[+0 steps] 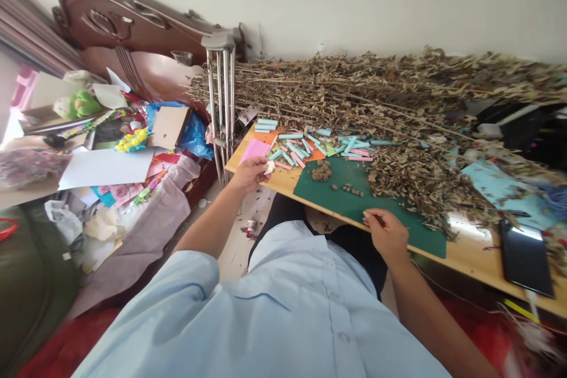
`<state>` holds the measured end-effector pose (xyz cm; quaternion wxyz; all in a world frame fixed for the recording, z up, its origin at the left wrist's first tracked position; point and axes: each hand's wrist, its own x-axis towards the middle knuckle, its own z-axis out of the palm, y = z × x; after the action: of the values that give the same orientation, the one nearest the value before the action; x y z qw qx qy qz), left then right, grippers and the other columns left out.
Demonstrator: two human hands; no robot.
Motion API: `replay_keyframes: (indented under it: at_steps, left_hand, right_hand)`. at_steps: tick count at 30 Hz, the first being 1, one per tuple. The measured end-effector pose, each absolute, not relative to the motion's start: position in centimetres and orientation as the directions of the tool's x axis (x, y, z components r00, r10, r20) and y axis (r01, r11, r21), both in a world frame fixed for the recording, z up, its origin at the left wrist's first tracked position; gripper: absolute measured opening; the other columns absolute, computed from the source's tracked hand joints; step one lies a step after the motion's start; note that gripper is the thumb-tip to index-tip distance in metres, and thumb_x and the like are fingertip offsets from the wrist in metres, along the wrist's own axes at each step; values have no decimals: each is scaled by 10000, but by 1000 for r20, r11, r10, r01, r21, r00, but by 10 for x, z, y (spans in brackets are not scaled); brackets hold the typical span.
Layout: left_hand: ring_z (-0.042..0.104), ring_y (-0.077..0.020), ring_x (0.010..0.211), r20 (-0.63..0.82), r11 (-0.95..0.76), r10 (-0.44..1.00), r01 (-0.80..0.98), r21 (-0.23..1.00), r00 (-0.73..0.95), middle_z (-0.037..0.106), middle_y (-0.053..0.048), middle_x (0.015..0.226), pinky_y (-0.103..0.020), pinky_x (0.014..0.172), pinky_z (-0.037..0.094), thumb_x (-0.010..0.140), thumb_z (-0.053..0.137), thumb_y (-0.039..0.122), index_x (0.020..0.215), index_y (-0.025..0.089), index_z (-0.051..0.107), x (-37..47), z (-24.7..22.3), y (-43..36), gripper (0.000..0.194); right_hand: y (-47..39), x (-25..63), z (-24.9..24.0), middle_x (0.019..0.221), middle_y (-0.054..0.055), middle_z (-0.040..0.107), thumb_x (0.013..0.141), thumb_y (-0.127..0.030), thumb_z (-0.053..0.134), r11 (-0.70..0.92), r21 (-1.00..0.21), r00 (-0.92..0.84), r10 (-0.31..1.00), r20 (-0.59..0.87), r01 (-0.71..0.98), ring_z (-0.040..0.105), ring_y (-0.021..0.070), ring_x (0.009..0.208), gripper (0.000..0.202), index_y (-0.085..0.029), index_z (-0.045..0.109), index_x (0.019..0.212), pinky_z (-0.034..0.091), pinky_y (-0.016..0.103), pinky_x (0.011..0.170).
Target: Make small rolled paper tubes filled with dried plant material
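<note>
My left hand (252, 174) pinches a small white crumpled piece (269, 168) over the table's left end. Near the front edge of the green mat (341, 198), the fingers of my right hand (385, 230) are pressed together; whatever may be between them is too small to make out. On the mat lie a brown crumbly clump (321, 171) and several small brown balls (353, 190). Behind them are many blue and pink paper rolls (295, 147). Dried leaves (403, 180) cover the mat's right part.
Long dried plant stalks (336, 91) fill the back of the table (473, 260). A black phone (525, 257) lies at the right. Metal crutches (221, 94) stand at the left end, beside a cluttered bed with a white sheet (106, 166).
</note>
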<state>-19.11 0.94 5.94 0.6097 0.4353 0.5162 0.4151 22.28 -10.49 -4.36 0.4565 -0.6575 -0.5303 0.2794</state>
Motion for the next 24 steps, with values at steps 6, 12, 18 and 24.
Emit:
replay_keyframes:
  at_steps: [6,12,18,24]
  left_hand:
    - [634,-154,699,-39,70,997,601,796,-64,689,-29,789,-264,653,516,798,668,275,1011,168,741,-217,58,31,250]
    - [642,-180,776,134,119,957,765,633,-259,709,-37,867,-288,748,509,798,587,268,1100,161,736,-274,63,56,353]
    - [659,-225,831,-91,196,980,941,275,-177,740,-83,872,-310,782,484,747,581,204,897,163,760,-307,53,41,238]
    - [676,-245,862,-305,200,939,975,97,-162,763,-91,941,-306,765,485,749,632,228,841,198,769,-307,45,20,168]
  right_hand:
    - [-105,225,-51,879,74,753,870,-526,693,-14,-903,275,955,116,429,720,219,721,320,-213,734,928,598,388,777]
    - [-106,227,-56,893,61,750,869,-524,692,12,-898,267,953,144,440,722,216,729,310,-223,734,932,598,381,765]
    - [-107,224,-50,915,73,755,871,-537,685,9,-902,272,952,140,432,723,213,721,324,-220,734,920,616,377,752]
    - [-105,225,-49,900,72,751,866,-527,691,-9,-898,272,954,124,441,720,210,712,321,-215,735,923,611,376,759]
